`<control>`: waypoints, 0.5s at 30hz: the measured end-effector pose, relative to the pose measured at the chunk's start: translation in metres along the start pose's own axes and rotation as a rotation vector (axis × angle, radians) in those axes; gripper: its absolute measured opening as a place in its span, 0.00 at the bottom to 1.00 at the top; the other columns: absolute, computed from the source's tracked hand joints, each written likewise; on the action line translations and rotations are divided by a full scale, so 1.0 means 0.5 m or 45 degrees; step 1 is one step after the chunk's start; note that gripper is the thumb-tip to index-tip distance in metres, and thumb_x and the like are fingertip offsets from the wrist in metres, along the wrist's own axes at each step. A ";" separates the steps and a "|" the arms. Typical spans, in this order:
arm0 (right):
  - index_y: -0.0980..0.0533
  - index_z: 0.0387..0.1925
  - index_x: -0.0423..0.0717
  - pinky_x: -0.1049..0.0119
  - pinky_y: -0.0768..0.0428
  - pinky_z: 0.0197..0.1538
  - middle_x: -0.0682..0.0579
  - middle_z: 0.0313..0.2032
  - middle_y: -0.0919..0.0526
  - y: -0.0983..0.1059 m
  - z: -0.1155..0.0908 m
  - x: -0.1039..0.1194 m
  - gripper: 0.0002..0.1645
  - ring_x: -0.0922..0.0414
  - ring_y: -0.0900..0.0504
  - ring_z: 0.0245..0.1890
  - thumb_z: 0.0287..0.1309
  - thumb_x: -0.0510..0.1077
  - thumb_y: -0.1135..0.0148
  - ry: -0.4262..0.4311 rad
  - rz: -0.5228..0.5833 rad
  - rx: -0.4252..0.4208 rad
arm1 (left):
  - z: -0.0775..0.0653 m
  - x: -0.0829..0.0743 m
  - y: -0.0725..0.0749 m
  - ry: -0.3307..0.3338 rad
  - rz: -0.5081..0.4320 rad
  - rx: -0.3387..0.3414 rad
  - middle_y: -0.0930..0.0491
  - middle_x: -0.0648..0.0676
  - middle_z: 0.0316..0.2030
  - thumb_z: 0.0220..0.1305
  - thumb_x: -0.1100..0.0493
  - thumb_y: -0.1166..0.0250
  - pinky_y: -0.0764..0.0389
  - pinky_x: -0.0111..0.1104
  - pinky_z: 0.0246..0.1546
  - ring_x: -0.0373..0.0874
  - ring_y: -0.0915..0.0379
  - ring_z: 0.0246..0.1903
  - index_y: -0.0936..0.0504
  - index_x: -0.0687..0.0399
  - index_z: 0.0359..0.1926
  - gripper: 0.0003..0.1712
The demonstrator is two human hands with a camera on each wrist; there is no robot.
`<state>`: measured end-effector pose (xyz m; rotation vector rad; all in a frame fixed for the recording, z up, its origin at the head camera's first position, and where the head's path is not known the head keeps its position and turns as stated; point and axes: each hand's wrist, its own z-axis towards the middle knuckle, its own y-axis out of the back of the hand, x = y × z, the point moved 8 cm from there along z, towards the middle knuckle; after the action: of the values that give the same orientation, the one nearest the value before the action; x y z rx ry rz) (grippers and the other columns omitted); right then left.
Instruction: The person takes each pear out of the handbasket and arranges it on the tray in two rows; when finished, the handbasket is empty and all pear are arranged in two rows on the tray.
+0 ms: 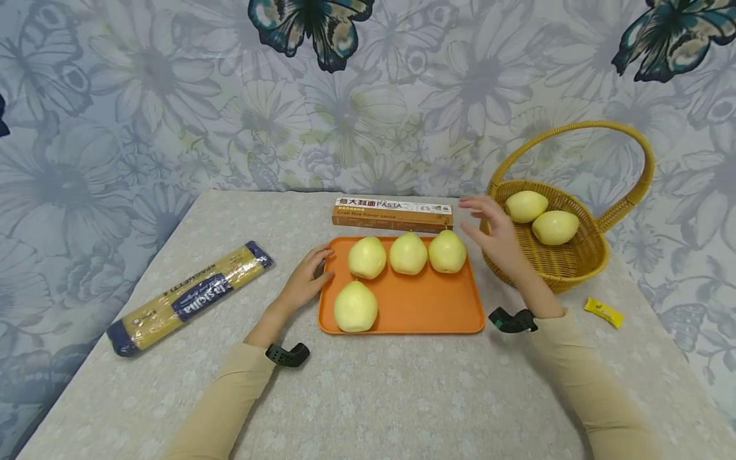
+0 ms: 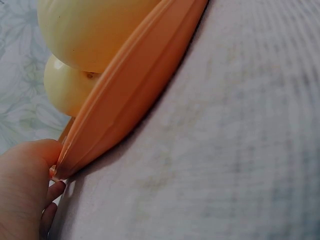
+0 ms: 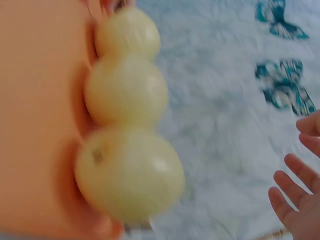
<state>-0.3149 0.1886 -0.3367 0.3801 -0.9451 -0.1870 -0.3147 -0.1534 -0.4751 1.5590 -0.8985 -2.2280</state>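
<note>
My left hand [image 1: 303, 281] holds the left rim of an orange tray [image 1: 428, 303]; in the left wrist view its thumb and fingers meet the tray's corner. Three pale yellow pears stand in a row along the tray's far side, the right one [image 1: 448, 252] nearest my right hand [image 1: 499, 239]. Another pear [image 1: 355, 307] sits at the tray's near left corner. My right hand is raised between the tray and a wicker basket [image 1: 566, 271], fingers spread and nothing in them. Two pears, one of them the front pear [image 1: 555, 228], lie inside the basket.
Behind the tray lies a pasta box [image 1: 393, 215]. A bag of spaghetti [image 1: 192, 297] rests diagonally at the left. Near the basket's front is a small yellow packet [image 1: 604, 312]. A floral curtain [image 1: 356, 128] closes off the table's back.
</note>
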 end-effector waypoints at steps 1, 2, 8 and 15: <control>0.26 0.53 0.32 0.75 0.30 0.55 0.51 0.54 0.24 0.030 0.002 -0.011 0.19 0.67 0.29 0.55 0.59 0.29 0.42 -0.022 0.012 -0.059 | -0.001 0.000 0.000 0.002 0.001 0.000 0.42 0.62 0.70 0.67 0.60 0.42 0.43 0.51 0.71 0.59 0.47 0.70 0.35 0.63 0.66 0.29; 0.26 0.53 0.32 0.76 0.30 0.54 0.55 0.53 0.24 0.059 0.004 -0.023 0.18 0.68 0.30 0.54 0.60 0.30 0.43 -0.049 0.019 -0.113 | -0.001 0.000 0.000 0.003 0.005 0.001 0.42 0.62 0.70 0.67 0.60 0.42 0.43 0.51 0.71 0.59 0.47 0.70 0.35 0.63 0.66 0.29; 0.23 0.51 0.47 0.80 0.29 0.48 0.70 0.45 0.25 0.207 0.008 -0.101 0.15 0.70 0.28 0.49 0.63 0.38 0.43 -0.318 0.023 -0.324 | -0.003 0.000 -0.002 0.010 0.005 0.004 0.41 0.62 0.70 0.67 0.60 0.42 0.45 0.51 0.72 0.60 0.47 0.70 0.35 0.64 0.66 0.28; 0.22 0.41 0.59 0.81 0.31 0.43 0.68 0.39 0.24 0.311 0.005 -0.177 0.11 0.72 0.27 0.41 0.62 0.39 0.43 -0.520 0.079 -0.497 | 0.000 -0.001 0.000 0.009 0.009 0.005 0.42 0.61 0.70 0.67 0.60 0.42 0.43 0.51 0.71 0.59 0.47 0.70 0.35 0.63 0.66 0.28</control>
<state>-0.3692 0.3591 -0.3406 -0.0537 -1.2900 -0.3948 -0.3143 -0.1529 -0.4748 1.5621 -0.9055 -2.2156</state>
